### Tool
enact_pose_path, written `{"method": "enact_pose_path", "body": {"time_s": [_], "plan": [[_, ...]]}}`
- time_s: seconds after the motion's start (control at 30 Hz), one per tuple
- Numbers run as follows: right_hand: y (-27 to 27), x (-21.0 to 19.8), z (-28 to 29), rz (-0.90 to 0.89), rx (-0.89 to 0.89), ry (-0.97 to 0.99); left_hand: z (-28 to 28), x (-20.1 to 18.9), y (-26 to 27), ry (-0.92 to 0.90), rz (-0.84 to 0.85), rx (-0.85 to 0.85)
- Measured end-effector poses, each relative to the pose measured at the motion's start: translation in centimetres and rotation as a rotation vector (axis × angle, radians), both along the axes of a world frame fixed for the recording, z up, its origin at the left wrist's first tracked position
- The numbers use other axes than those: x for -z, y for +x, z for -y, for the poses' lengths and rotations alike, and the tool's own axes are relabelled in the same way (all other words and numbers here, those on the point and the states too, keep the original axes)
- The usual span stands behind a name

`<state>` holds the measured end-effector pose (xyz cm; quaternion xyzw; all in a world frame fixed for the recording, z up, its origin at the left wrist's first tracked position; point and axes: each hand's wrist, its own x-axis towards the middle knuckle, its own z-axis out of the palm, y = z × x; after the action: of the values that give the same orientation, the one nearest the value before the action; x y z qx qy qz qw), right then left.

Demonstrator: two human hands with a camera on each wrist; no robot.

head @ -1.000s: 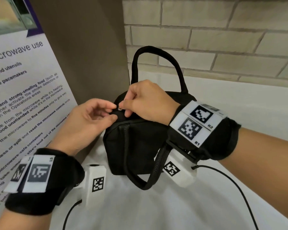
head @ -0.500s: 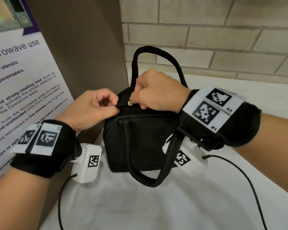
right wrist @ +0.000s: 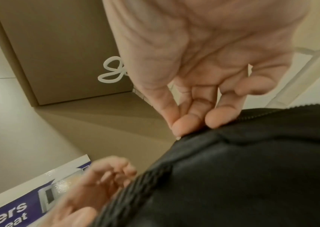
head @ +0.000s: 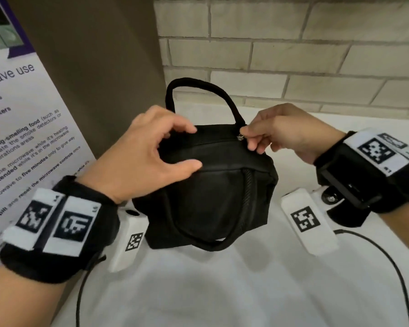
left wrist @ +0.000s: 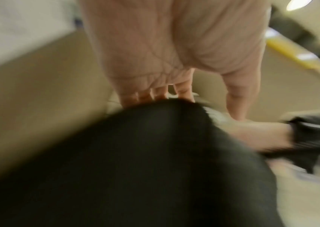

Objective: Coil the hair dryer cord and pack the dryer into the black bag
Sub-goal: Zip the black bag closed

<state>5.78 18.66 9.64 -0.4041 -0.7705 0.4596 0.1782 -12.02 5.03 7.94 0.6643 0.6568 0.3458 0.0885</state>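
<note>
Fingertips of the right hand [head: 286, 131] pinch the small metal zipper pull [head: 240, 137] at the right end of the black bag [head: 213, 185], thumb and forefinger pressed together on it; the right wrist view shows those fingertips [right wrist: 186, 122] bunched at the bag's top seam. To the left of that grip, the left hand [head: 147, 156] arches over the bag's left top corner with its fingers spread and loosely bent, the thumb lying against the upper front edge and the fingers reaching toward the zip line; whether they press the fabric cannot be told, and the left wrist view is too blurred to settle it. Between the two hands the zip [head: 198, 142] runs closed along the top. One carry handle [head: 198, 90] stands upright behind the hands, the other [head: 213, 241] hangs down the front below them. The bag sits on a white surface [head: 222, 291], with a brick wall [head: 293, 55] beyond the grip and a microwave-use poster [head: 21, 138] off to the left hand's side. The hair dryer cannot be seen
</note>
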Motion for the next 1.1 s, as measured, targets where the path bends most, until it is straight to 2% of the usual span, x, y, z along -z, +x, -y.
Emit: {"method": "enact_pose_path", "body": {"time_s": [0.1, 0.17, 0.37, 0.5, 0.63, 0.73, 0.87, 1.03, 1.1], "plan": [[-0.6, 0.3, 0.6, -0.084, 0.01, 0.045, -1.1, 0.4, 3.8, 0.03, -0.334, 0.143], [-0.7, 0.5, 1.1, -0.109, -0.002, 0.108, -2.5, 1.4, 5.2, 0.073, -0.474, 0.149], [-0.1, 1.2, 0.6, -0.004, 0.061, 0.255, -3.6, 2.4, 6.1, 0.152, -0.447, 0.128], [0.5, 1.1, -0.1, 0.058, 0.07, 0.256, -3.1, 2.3, 6.1, 0.152, -0.399, 0.051], [2.0, 1.7, -0.9, 0.041, 0.103, 0.228, -3.0, 2.1, 5.7, 0.15, -0.349, -0.005], [3.6, 3.2, -1.6, -0.005, 0.167, 0.154, -3.1, 2.4, 5.6, 0.166, -0.333, -0.02], [5.0, 6.8, -2.2, -0.067, 0.244, -0.082, -3.2, 3.0, 6.0, 0.19, -0.331, -0.031], [5.7, 9.2, -2.4, -0.362, 0.193, -0.415, -3.2, 3.2, 5.9, 0.232, -0.316, -0.023], [5.6, 9.7, -2.5, -0.433, 0.172, -0.483, -3.1, 3.2, 5.8, 0.249, -0.313, -0.016]]}}
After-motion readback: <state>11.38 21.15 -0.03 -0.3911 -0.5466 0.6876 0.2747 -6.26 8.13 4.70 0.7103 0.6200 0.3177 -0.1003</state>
